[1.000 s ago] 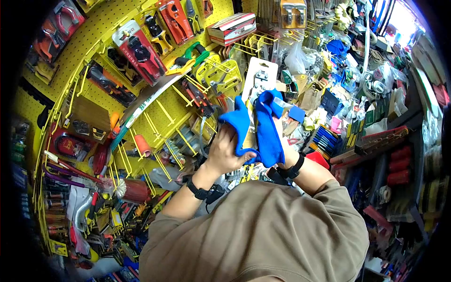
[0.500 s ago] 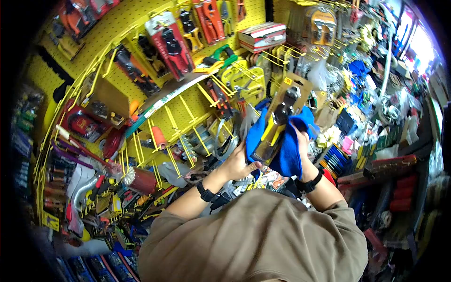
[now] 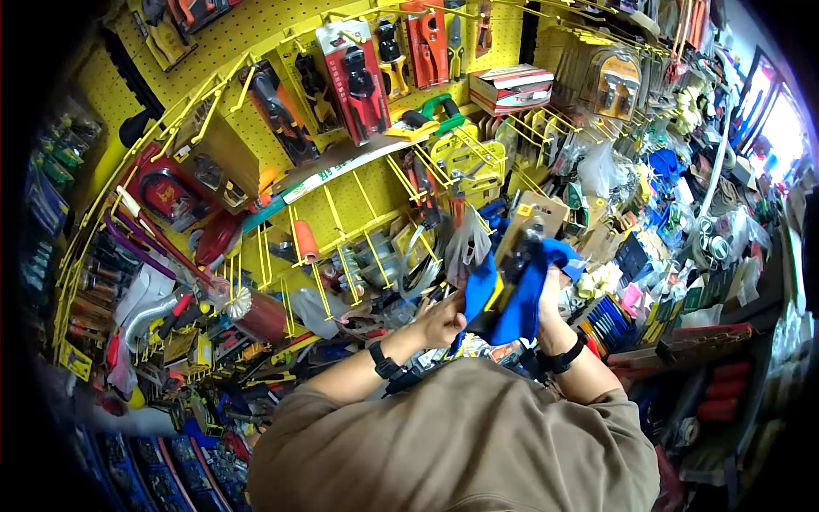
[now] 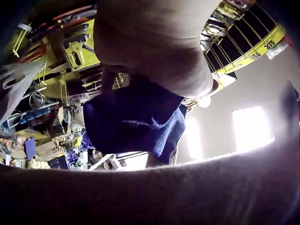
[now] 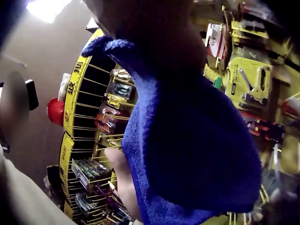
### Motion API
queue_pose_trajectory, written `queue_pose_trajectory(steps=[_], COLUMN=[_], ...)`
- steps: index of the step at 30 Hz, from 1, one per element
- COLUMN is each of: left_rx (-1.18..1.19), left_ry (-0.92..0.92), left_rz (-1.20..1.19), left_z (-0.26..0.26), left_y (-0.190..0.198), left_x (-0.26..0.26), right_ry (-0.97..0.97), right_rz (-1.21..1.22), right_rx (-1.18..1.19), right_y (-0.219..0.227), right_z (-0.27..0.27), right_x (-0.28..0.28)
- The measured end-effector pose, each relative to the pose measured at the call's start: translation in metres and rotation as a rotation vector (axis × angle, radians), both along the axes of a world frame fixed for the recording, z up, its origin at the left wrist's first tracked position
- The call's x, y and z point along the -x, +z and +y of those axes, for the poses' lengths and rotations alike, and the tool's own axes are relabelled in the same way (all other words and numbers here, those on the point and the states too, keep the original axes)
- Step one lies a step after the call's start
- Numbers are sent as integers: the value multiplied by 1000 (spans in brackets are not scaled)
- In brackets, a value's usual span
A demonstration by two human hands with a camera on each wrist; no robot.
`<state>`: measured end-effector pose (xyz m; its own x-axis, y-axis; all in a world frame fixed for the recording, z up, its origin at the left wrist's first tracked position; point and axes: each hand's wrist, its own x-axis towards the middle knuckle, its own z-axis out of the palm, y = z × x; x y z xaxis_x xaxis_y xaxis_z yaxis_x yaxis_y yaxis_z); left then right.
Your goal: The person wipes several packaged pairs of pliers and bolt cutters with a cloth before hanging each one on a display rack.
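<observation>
A blue cloth [image 3: 518, 311] is folded around both sides of a carded pack [image 3: 543, 212], which leans with its brown cardboard top upward. Inside the pack shows a dark tool with a yellow part; its kind cannot be told. My left hand [image 3: 442, 322] grips the cloth at the pack's lower left, thumb showing and other fingers partly hidden. On the right side my right hand [image 3: 553, 294] holds the cloth against the pack, its fingers mostly covered. In the right wrist view the cloth [image 5: 197, 150] hides the pack; in the left wrist view it hangs dark below the left hand [image 4: 154, 47].
Yellow pegboard [image 3: 337, 200] with prong hooks and carded tools stands ahead and left. A red-and-white box [image 3: 512, 90] sits on the rack. Plastic bags [image 3: 601, 171] and heaped goods spread to the right. A red cylinder [image 3: 258, 314] juts out at left.
The view has turned, so the hands, cloth and pack appear lower and farther right. The pack has turned from its pale side to its brown side, and the cloth has shifted around it.
</observation>
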<state>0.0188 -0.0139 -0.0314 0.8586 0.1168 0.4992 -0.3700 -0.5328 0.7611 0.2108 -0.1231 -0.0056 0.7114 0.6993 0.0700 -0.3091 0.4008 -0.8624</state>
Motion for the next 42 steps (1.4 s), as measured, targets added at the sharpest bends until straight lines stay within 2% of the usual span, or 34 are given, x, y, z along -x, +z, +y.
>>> queue_pose_trajectory(steps=[1, 2, 3, 4, 5, 6, 8, 9, 10, 12, 13, 15, 16, 17, 19, 21, 22, 24, 25, 26, 28, 30, 31, 35, 37, 38, 40, 42], left_rx=[0, 89, 176, 262, 213, 210, 299, 151, 91, 318, 316, 223, 222, 296, 371, 290, 292, 181, 245, 265, 275, 214, 134, 169, 274, 277, 403, 282], left_ry=[-6, 8, 23, 39, 149, 143, 142, 157, 204, 99, 87, 167, 161, 118, 73, 94, 90, 173, 182, 180, 201, 127, 117, 145, 182, 183, 99, 101], left_rz=[2, 58, 113, 169, 122, 124, 219, 234, 252, 436, 442, 280, 284, 306, 332, 319, 325, 218, 232, 190, 88, 130, 167, 274, 264, 270, 271, 274], left_z=[2, 5, 9, 11, 5, 5, 7, 20, 12, 5, 3, -3, -4, -7, -12, -14, -15, -18, -20, -20, -28, -23, -30, -44, -46, -45, -41, -40], left_y=[-11, -25, -39, -44, -27, -22, -15, -41, -34, -15, -27, -60, -59, -58, -51, -39, -34, -24, -23, -21, -9, -19, 4, 18, 3, -4, -17, -22], left_x=[0, 0, 1, 1, 2, 1, -1, 3, 4, 3, 1, -3, -3, -3, -2, -4, -6, -16, -21, -26, -37, -42, -42, -40, -42, -44, -49, -50], right_ry=[61, 19, -60, -139, -160, -166, -40, -60, -95, -81, -162, -38, 28, -51, -27, -7, -1, 4, -13, -112, -97, -172, -73, 22, 90, 49, 49, 188], right_rz=[148, 210, 1, -208, -226, -224, -428, -452, -449, 63, 30, 205, 304, 315, 258, 197, 184, 28, -29, -121, -98, -248, -39, -29, -451, -671, -876, -979], right_rx=[24, 51, 101, 152, 61, 59, 193, 64, 63, 92, 186, 208, 176, 185, 172, 98, 133, 114, 110, -17, 85, 104, 172, 293, 514, 476, 249, 465], right_y=[-8, -16, -23, -2, 2, 2, 3, -17, -4, 34, 33, 22, 19, 16, 16, 18, 14, 9, 26, 38, 34, 51, 60, 53, 58, 42, 28, 44], right_z=[-2, 5, 2, 0, -3, -7, -14, -8, -13, -12, -11, -17, -20, -17, -20, -22, -20, -19, -19, -16, -15, -16, -21, -26, -35, -30, -23, -28], right_x=[-3, -7, -6, 7, 13, 13, 10, 3, 4, 18, 17, 5, 2, 3, 4, 8, 6, 6, 12, 18, 11, 10, 12, -2, -16, -28, -44, -54])
